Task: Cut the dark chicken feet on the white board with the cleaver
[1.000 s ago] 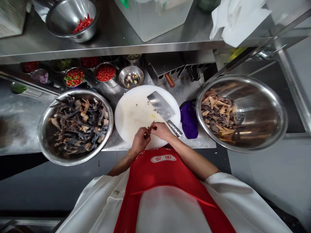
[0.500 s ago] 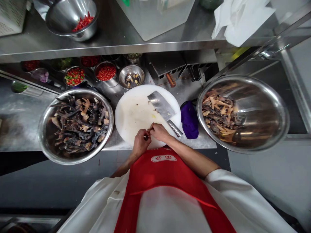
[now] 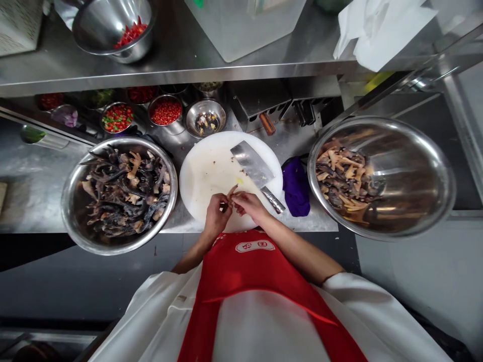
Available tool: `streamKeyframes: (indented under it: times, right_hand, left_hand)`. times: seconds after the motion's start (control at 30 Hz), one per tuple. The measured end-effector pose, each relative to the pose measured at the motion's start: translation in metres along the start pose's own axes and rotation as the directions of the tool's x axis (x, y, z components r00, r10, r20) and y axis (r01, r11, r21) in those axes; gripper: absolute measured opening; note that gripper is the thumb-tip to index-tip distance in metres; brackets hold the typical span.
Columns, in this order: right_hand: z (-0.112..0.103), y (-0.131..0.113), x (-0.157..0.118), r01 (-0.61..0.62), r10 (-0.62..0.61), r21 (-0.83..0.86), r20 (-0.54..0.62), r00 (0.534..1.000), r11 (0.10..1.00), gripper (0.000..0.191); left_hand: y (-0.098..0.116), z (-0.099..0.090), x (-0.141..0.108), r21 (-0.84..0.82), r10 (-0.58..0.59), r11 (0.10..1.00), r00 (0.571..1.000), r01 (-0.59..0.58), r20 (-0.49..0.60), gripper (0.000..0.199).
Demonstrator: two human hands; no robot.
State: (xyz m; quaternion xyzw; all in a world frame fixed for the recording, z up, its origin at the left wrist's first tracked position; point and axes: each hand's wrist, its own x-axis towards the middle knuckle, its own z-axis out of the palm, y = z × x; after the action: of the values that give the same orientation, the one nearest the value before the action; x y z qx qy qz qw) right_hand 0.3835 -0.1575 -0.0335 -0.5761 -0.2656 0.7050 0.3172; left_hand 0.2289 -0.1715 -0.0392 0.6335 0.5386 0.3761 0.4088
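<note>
Mia: What are the two hands doing?

Ben: The left hand [image 3: 218, 215] and the right hand [image 3: 249, 206] meet at the near side of the round white cutting board [image 3: 199, 171]. They both hold one small brown piece [image 3: 233, 190].

Mia: Are the fingers open?

Ben: No. The left fingers are curled and closed on it, and the right fingers pinch it too. Its thin tip pokes up. It is too small to tell just what it is.

Mia: Is the big cleaver [image 3: 252, 163] in a hand?

Ben: No, it lies flat on the board, with its handle near the right hand.

Mia: What is on the left?

Ben: A big metal bowl [image 3: 69, 211] full of dark chicken feet [image 3: 124, 193], with some pale bits.

Mia: And on the right?

Ben: A purple cloth [image 3: 296, 187] sits just beside the board. Past it is another big bowl [image 3: 415, 176], with dark and yellowish feet [image 3: 349, 176] bunched at its left side.

Mia: I see red stuff!

Ben: Chopped red chilies [image 3: 166, 111] fill a metal cup behind the board.
</note>
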Motion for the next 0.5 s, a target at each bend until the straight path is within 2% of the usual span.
streamKeyframes:
  times: [0.13, 0.3, 0.4, 0.5]
  right_hand:
    - [0.008, -0.007, -0.001, -0.038, 0.035, 0.117, 0.033, 0.999, 0.992, 0.021]
    - [0.002, -0.016, -0.001, -0.111, 0.106, 0.15, 0.041, 0.994, 0.982, 0.011]
    - [-0.001, -0.016, 0.0, -0.099, 0.088, 0.157, 0.076, 0.993, 0.983, 0.015]
    - [-0.001, -0.011, 0.002, -0.072, 0.064, 0.146, 0.062, 0.996, 0.987, 0.013]
  left_hand:
    - [0.003, 0.003, -0.004, 0.0, 0.042, 0.999, 0.999, -0.042, 0.011, 0.013]
    - [0.005, 0.003, -0.005, 0.109, 0.187, 0.976, 0.982, -0.187, 0.008, 0.015]
    - [0.005, 0.004, -0.004, 0.17, 0.249, 0.953, 0.968, -0.25, 0.028, 0.017]
    - [0.006, 0.006, -0.006, 0.202, 0.25, 0.945, 0.967, -0.256, 0.055, 0.019]
